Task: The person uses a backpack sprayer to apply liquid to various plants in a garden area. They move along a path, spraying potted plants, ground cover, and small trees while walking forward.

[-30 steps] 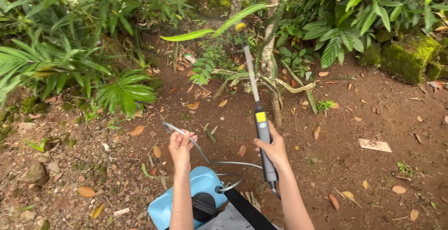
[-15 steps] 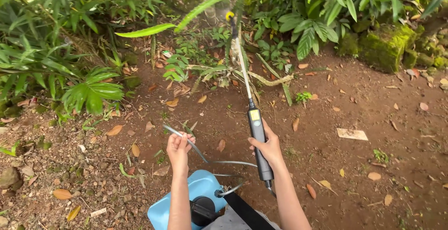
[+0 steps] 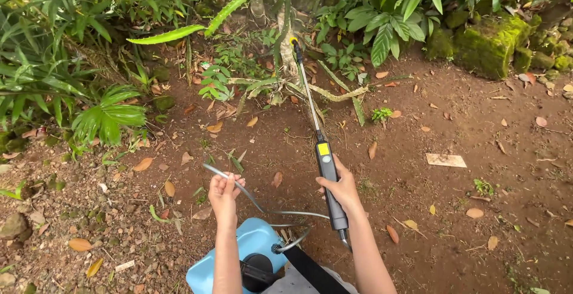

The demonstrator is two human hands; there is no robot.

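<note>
Left hand (image 3: pixel 223 194) is clenched around the grey hose (image 3: pixel 236 182), just above the blue tank (image 3: pixel 250 246). Right hand (image 3: pixel 341 189) grasps the dark wand handle (image 3: pixel 330 180); its thin lance (image 3: pixel 305 88) points at the thin trunk (image 3: pixel 285 43).

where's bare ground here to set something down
Barest is the dirt right of the right hand, between the wand and the flat card scrap, with only scattered leaves. Left of the left hand it is littered with stones and leaves. Plants crowd the top and left; the blue tank fills the bottom.
</note>
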